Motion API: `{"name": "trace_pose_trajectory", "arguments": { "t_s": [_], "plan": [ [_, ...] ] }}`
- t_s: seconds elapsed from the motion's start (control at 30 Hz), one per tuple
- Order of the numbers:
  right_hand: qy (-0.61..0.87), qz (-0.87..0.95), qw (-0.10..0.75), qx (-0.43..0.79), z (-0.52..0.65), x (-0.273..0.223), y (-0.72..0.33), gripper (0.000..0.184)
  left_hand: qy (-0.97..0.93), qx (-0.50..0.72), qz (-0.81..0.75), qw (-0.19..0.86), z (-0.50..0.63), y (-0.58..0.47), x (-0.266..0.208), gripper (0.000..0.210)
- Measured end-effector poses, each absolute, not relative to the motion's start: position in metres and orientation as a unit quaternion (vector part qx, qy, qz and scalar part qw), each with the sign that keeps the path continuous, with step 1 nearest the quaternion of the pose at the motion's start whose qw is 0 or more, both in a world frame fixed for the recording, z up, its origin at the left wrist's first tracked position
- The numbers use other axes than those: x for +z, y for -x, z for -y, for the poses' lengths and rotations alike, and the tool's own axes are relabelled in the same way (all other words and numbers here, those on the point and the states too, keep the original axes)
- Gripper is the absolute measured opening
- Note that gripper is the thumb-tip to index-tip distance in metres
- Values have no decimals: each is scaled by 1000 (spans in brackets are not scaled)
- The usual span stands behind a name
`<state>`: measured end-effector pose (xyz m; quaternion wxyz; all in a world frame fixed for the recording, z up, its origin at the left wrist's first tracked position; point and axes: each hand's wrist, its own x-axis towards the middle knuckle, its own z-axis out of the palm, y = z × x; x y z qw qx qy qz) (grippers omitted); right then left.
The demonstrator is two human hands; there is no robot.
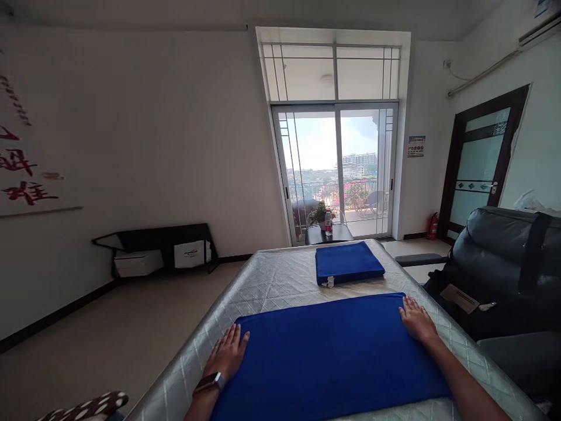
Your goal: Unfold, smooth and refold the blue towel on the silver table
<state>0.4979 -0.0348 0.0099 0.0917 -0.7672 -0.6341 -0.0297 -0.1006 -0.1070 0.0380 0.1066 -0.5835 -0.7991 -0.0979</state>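
Head view: a blue sheet (328, 356) is spread on the quilted mattress (280, 280), near a folded blue cloth (348, 261). Its side edges are touched by left hand (225, 354) and right hand (419, 323), opened flat, nothing gripped.

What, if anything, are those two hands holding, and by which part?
Nothing appears to be gripped: the left hand and right hand rest with fingers extended at opposite side edges of the spread blue cloth.
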Motion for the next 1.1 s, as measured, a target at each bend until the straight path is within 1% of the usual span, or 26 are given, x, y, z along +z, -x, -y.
{"name": "trace_pose_trajectory", "arguments": {
  "t_s": [0.13, 0.23, 0.37, 0.5, 0.63, 0.87, 0.93, 1.0, 1.1],
  "plan": [
    [736, 661, 121, -74, 53, 37, -470, 63, 601, -91, 788, 102, 115, 73, 62, 57],
    [685, 710, 151, -53, 76, 52, -413, 61, 660, -98, 742, 67, 121, 18, 67, 63],
    [572, 801, 174, 32, 111, 46, -318, 62, 762, -102, 640, 2, 131, -74, 44, 69],
    [522, 836, 137, 98, 127, 24, -272, 64, 789, -109, 601, -62, 138, -116, 19, 67],
    [527, 833, 124, 113, 125, 14, -271, 65, 793, -107, 596, -66, 139, -113, 16, 71],
    [570, 806, 113, 115, 130, 28, -285, 66, 793, -93, 599, -61, 149, -104, 31, 69],
    [593, 791, 104, 110, 133, 29, -307, 66, 786, -80, 611, -59, 155, -85, 29, 67],
    [618, 773, 112, 89, 137, 28, -335, 63, 771, -68, 632, -43, 164, -51, 23, 60],
    [661, 731, 166, 27, 140, 24, -372, 49, 746, -25, 665, 7, 182, 22, 4, 55]
  ]
}}
